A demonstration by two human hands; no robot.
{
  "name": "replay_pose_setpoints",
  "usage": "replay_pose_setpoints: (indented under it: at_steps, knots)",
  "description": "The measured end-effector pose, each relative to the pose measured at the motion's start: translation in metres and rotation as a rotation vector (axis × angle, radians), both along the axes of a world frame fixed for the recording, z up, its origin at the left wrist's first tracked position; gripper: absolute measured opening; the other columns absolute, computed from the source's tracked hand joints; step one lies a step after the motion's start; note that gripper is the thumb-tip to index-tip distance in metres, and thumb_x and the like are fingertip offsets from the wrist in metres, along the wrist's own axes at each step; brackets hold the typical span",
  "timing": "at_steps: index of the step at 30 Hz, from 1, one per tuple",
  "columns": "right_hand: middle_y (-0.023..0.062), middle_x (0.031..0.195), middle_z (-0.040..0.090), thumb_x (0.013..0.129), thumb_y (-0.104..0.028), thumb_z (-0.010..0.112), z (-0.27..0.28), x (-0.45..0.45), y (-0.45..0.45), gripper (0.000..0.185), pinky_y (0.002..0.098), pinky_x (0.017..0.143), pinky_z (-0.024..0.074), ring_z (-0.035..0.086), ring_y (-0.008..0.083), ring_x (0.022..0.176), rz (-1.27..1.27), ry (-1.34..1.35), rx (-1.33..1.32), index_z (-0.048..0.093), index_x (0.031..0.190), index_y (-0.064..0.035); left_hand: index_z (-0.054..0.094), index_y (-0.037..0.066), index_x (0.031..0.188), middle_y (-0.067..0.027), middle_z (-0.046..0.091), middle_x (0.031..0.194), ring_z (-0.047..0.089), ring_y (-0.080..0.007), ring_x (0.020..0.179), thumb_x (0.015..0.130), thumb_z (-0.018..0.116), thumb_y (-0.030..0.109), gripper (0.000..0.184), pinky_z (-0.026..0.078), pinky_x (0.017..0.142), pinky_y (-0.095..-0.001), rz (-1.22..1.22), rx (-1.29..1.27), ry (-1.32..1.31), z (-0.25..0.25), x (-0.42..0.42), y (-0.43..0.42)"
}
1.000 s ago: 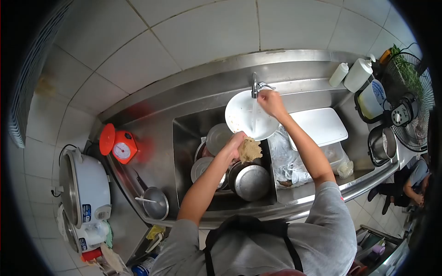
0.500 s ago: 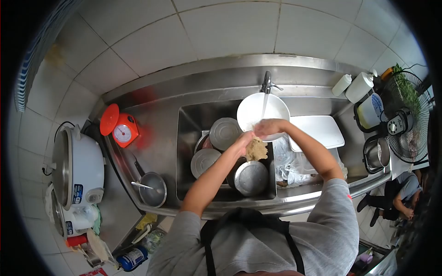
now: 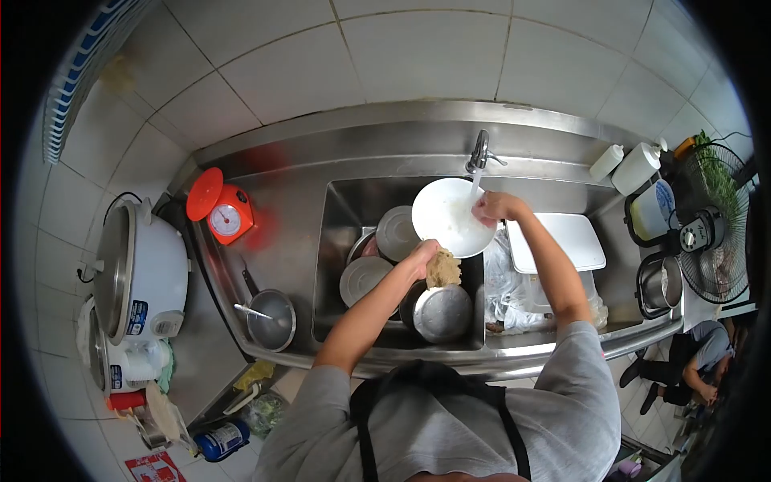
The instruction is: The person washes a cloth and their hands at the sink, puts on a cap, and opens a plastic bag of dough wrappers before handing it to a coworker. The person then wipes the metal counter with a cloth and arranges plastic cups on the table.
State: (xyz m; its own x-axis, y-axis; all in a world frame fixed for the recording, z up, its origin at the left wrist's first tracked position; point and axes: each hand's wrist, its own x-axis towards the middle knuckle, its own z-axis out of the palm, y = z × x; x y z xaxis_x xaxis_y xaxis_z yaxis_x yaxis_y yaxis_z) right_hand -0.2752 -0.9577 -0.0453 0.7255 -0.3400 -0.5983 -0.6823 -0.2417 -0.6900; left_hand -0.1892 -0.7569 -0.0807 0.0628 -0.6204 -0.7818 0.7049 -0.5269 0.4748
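Note:
A wide white bowl (image 3: 450, 210) is tipped under the running tap (image 3: 479, 153), and water streams into its right side. My right hand (image 3: 495, 209) is closed at the bowl's right rim, fingertips inside by the stream. My left hand (image 3: 424, 255) is closed on a tan, rough-textured, sponge-like lump (image 3: 443, 270) just below the bowl's lower left rim. Whether the left fingers also touch the bowl is hidden. Beneath, in the sink basin (image 3: 336, 217), are a round metal pot (image 3: 442, 313) and two round grey lids (image 3: 369, 279).
A white tray (image 3: 560, 241) and clear plastic bags (image 3: 499, 281) lie right of the basin. On the left stand an orange scale (image 3: 230, 217) and a dark pan (image 3: 271, 321). White bottles (image 3: 634, 169) and a fan (image 3: 711, 213) are far right. Another person (image 3: 707, 353) sits behind.
My right hand has moved away from the left, to the bowl's right rim. The bowl has shifted left and toward me relative to the tap. The view has swung slightly.

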Motion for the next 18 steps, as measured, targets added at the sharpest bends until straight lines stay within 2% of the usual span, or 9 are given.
replay_pose_setpoints:
  at_steps: [2, 5, 8, 9, 12, 14, 16, 17, 18]
  knots:
    - [0.0076, 0.077, 0.060, 0.080, -0.017, 0.055, -0.005, 0.014, 0.013, 0.023, 0.0268, 0.073, 0.0465, 0.058, 0.0149, 0.078, -0.160, -0.215, -0.122, 0.060, 0.088, 0.0030, 0.052, -0.003, 0.087, -0.0168, 0.059, 0.082, 0.059, -0.0293, 0.075, 0.076, 0.036, 0.014, 0.026, 0.049, 0.071, -0.0437, 0.003, 0.014, 0.060, -0.002, -0.005, -0.001]
    - [0.0092, 0.085, 0.062, 0.080, -0.012, 0.055, -0.075, 0.042, 0.001, 0.018, 0.0290, 0.064, 0.0497, 0.061, 0.0184, 0.074, -0.315, -0.590, 0.391, 0.060, 0.091, 0.0020, 0.054, -0.001, 0.074, -0.0139, 0.059, 0.075, 0.059, -0.0270, 0.067, 0.072, 0.043, 0.015, 0.019, 0.050, 0.067, -0.0386, -0.049, 0.002, 0.152, -0.002, -0.006, -0.002]
    - [0.0092, 0.095, 0.061, 0.084, -0.006, 0.050, -0.041, 0.038, 0.017, 0.022, 0.0281, 0.078, 0.0460, 0.058, 0.0179, 0.088, -0.242, -0.374, 0.580, 0.057, 0.103, 0.0022, 0.054, -0.001, 0.073, -0.0134, 0.059, 0.074, 0.059, -0.0270, 0.066, 0.071, 0.046, 0.017, 0.020, 0.050, 0.067, -0.0385, -0.120, -0.008, 0.147, -0.007, -0.008, -0.001]
    - [0.0100, 0.101, 0.059, 0.085, -0.006, 0.048, -0.039, 0.031, 0.014, 0.024, 0.0286, 0.081, 0.0456, 0.057, 0.0189, 0.092, -0.091, -0.422, 0.642, 0.055, 0.107, 0.0014, 0.055, 0.000, 0.074, -0.0132, 0.059, 0.073, 0.059, -0.0268, 0.065, 0.070, 0.046, 0.018, 0.020, 0.050, 0.065, -0.0386, -0.130, -0.030, 0.137, -0.001, -0.010, -0.001]
    - [0.0104, 0.102, 0.059, 0.084, -0.007, 0.050, 0.008, 0.008, 0.009, 0.025, 0.0283, 0.083, 0.0457, 0.057, 0.0185, 0.093, 0.163, -0.295, 0.545, 0.056, 0.107, 0.0003, 0.055, 0.000, 0.074, -0.0131, 0.059, 0.073, 0.059, -0.0268, 0.065, 0.070, 0.046, 0.018, 0.020, 0.050, 0.065, -0.0379, -0.140, -0.032, 0.123, 0.003, -0.010, -0.002]
    - [0.0106, 0.093, 0.061, 0.079, -0.005, 0.054, 0.011, -0.009, -0.026, 0.024, 0.0282, 0.075, 0.0496, 0.060, 0.0176, 0.083, 0.110, -0.265, 0.106, 0.059, 0.102, 0.0003, 0.054, 0.001, 0.074, -0.0128, 0.059, 0.074, 0.059, -0.0263, 0.065, 0.070, 0.046, 0.018, 0.020, 0.050, 0.064, -0.0377, -0.157, -0.025, 0.107, 0.009, -0.010, -0.004]
    - [0.0079, 0.076, 0.062, 0.081, -0.006, 0.051, 0.016, -0.020, -0.054, 0.017, 0.0263, 0.062, 0.0495, 0.057, 0.0138, 0.065, -0.310, -0.578, 0.214, 0.060, 0.092, 0.0016, 0.054, 0.001, 0.074, -0.0123, 0.059, 0.074, 0.059, -0.0257, 0.066, 0.069, 0.046, 0.018, 0.019, 0.050, 0.064, -0.0377, -0.173, -0.016, 0.102, 0.011, -0.008, -0.002]
    - [0.0074, 0.071, 0.060, 0.083, -0.007, 0.048, 0.002, -0.016, -0.070, 0.017, 0.0266, 0.057, 0.0477, 0.055, 0.0138, 0.060, -0.599, -0.604, -0.020, 0.059, 0.091, 0.0022, 0.054, 0.002, 0.074, -0.0120, 0.059, 0.075, 0.059, -0.0254, 0.066, 0.069, 0.046, 0.018, 0.019, 0.050, 0.063, -0.0378, -0.184, -0.014, 0.106, 0.011, -0.007, -0.002]
    - [0.0073, 0.064, 0.057, 0.083, -0.012, 0.048, -0.010, -0.015, -0.085, 0.020, 0.0257, 0.051, 0.0447, 0.053, 0.0148, 0.055, -0.681, -0.600, -0.361, 0.060, 0.087, 0.0021, 0.054, 0.002, 0.075, -0.0117, 0.059, 0.075, 0.059, -0.0250, 0.066, 0.069, 0.046, 0.019, 0.019, 0.050, 0.062, -0.0380, -0.194, -0.011, 0.111, 0.011, -0.008, 0.000]
